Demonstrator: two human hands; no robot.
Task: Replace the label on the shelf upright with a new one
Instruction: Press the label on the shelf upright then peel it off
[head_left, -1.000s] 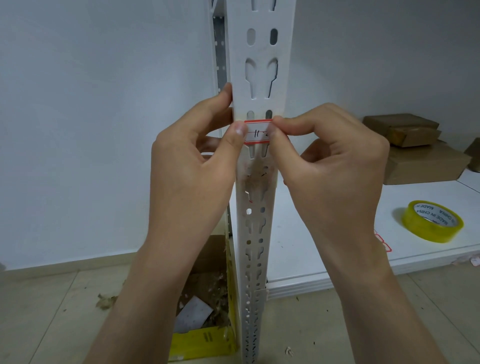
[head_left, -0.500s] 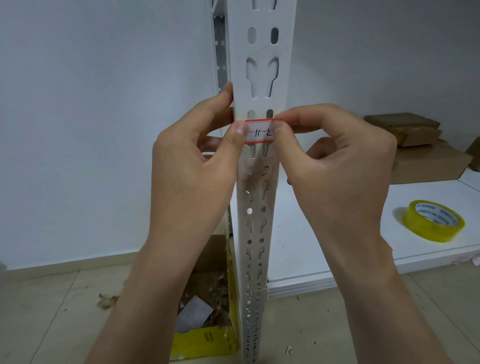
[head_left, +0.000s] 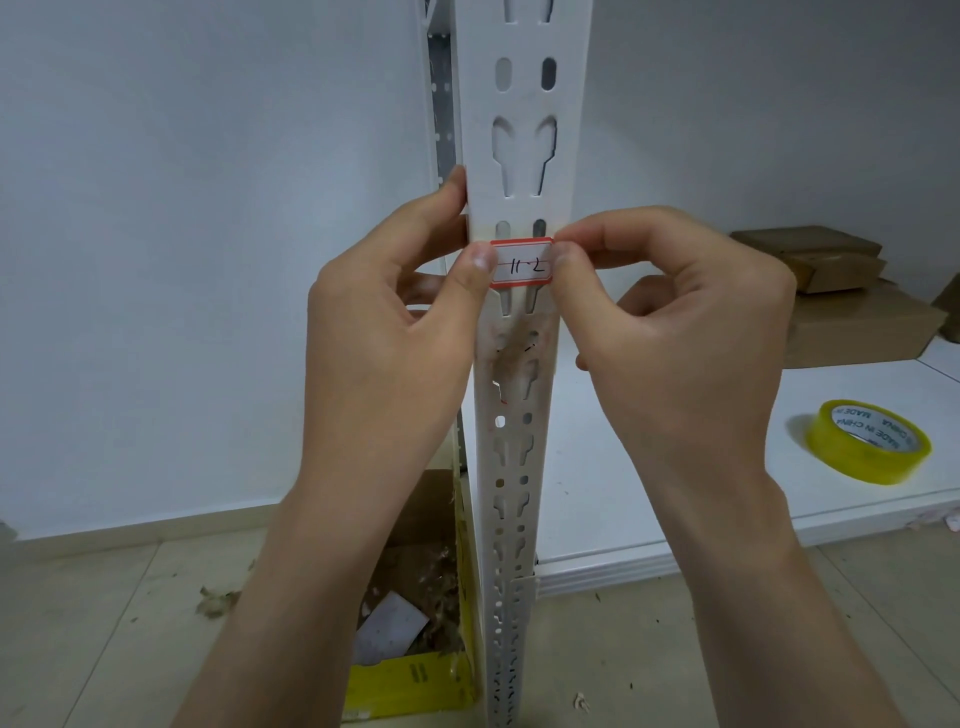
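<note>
Red-bordered white paper label (head_left: 521, 263), crosswise on white slotted metal upright (head_left: 524, 156); our left hand (head_left: 395, 332) clamps one end, right hand (head_left: 670, 322) pinches other.

Red-bordered label (head_left: 521, 263) lies across shelf upright (head_left: 524, 156). Left hand (head_left: 384, 332): thumb presses left end, fingers behind upright. Right hand (head_left: 675, 322) pinches right end. Yellow tape roll (head_left: 867, 441) on shelf board (head_left: 582, 467), right.

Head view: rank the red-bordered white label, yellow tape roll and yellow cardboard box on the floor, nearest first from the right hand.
1. Red-bordered white label: pinched by the right hand.
2. Yellow tape roll: right, on the white shelf.
3. Yellow cardboard box: lower left, on the floor.
</note>
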